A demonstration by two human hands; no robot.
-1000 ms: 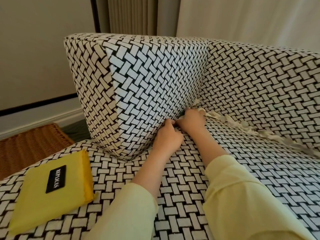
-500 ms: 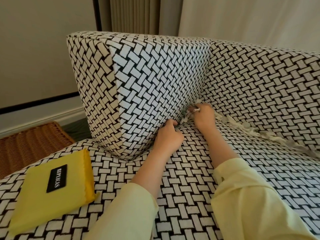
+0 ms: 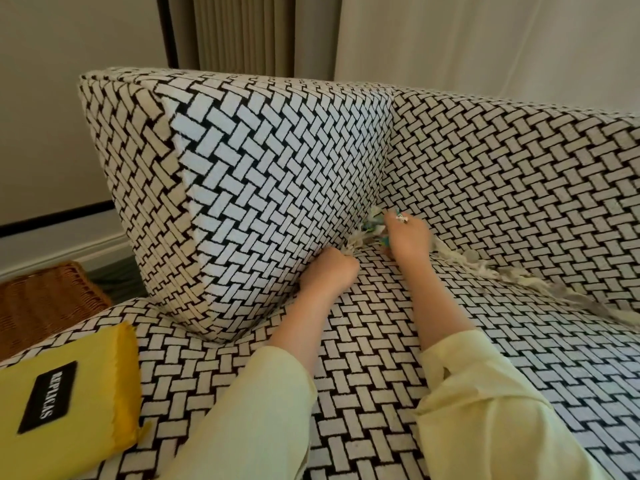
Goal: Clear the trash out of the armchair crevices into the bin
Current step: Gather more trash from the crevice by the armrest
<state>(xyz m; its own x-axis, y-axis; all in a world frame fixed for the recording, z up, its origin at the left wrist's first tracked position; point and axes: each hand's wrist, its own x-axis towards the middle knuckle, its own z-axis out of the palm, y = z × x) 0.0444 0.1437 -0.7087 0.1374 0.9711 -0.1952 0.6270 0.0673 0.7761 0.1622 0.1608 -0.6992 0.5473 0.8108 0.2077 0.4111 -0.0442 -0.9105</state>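
On the black-and-white woven-pattern upholstered armchair (image 3: 398,358), the left hand (image 3: 327,273) is curled into a fist and pressed into the crevice where the arm cushion meets the seat; whether it holds anything cannot be told. Just to its right and slightly beyond, the right hand (image 3: 408,239) is closed around a crumpled wrapper with green and blue print (image 3: 374,225), drawn partly out of the corner crevice. A cream fringed strip of fabric (image 3: 519,278) trails along the back crevice to the right of that hand. Well to the left of both hands lie a flat yellow fabric pouch with a black label (image 3: 69,393) and, beyond the seat edge, a brown wicker basket (image 3: 45,299).
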